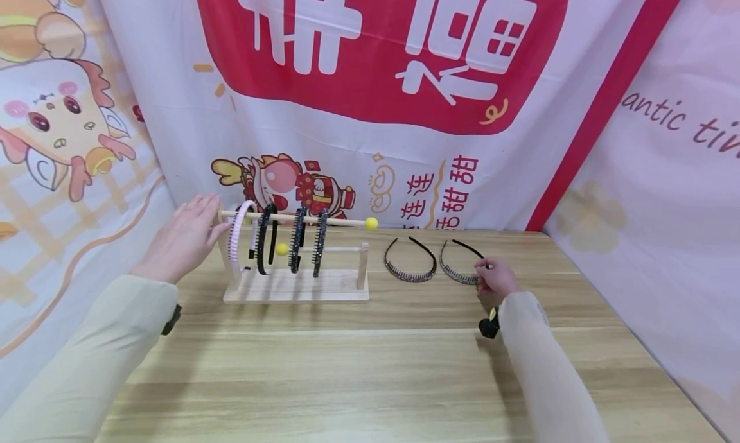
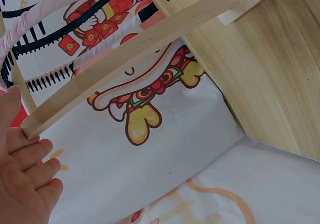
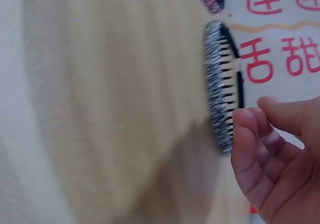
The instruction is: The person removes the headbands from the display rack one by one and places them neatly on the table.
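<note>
A wooden headband rack (image 1: 295, 289) stands on the table at left. From its upper bar hang a pink headband (image 1: 236, 237), a black headband (image 1: 263, 244) and two dark glittery headbands (image 1: 297, 237). My left hand (image 1: 187, 234) grips the top of the rack's left post, thumb and fingers on different sides of it. On the table, my right hand (image 1: 496, 277) pinches the right side of a silver glittery toothed headband (image 3: 214, 79). Its fingers cover part of that band. Left of it lies another dark glittery headband (image 1: 412, 276).
Yellow balls (image 1: 371, 224) cap the rack's bars, and the upper one juts out to the right. A printed cloth backdrop (image 1: 347, 147) rises behind the wood-grain table (image 1: 347, 372). Cloth walls (image 1: 659, 192) enclose both sides.
</note>
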The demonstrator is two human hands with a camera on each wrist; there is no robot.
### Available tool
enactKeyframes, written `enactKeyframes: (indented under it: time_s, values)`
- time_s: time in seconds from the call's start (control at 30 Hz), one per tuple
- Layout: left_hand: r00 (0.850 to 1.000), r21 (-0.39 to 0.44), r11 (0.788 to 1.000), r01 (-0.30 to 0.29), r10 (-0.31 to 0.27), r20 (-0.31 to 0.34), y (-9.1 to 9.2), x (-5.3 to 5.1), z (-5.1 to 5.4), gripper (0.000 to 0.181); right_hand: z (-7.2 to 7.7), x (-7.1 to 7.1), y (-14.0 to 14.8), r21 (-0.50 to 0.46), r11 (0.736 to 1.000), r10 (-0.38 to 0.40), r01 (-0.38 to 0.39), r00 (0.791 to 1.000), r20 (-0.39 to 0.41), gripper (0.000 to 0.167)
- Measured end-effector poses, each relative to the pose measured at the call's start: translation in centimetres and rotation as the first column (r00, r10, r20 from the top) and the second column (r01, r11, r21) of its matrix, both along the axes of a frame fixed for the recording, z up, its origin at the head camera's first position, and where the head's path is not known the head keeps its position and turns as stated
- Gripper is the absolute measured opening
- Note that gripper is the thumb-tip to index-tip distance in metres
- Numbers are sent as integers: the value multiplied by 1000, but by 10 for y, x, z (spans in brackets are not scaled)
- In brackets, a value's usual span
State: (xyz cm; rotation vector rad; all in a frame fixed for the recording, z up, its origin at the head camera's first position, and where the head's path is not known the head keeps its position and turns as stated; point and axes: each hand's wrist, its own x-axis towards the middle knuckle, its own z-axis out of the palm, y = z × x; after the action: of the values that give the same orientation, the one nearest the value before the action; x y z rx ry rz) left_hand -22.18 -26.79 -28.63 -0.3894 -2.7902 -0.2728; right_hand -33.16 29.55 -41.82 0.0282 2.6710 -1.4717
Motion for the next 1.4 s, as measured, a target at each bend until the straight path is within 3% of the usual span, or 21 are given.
enactKeyframes:
  time_s: [0.1,0.4,0.7,0.93,1.4]
  values:
    - [1000,0,1000,0,0,-5,0,0,0,56,10,-3,-2,54,998,18,-15,998,-61,26]
    - [1000,-3,1000,1,-1,-8,0,0,0,56,49,-11,-25,104,993,67,-59,995,-72,30]
    - [1000,-9,1000,2,-3,-7,-1,0,0,56,91,-10,-71,110,984,149,-138,983,-103,34]
    - [1000,-5,1000,5,-5,-6,-1,0,-1,57,124,-2,-111,121,977,197,-177,964,-180,30]
    - [1000,6,1000,0,0,8,-2,-1,-1,58,158,10,-168,120,949,314,-293,916,-249,30]
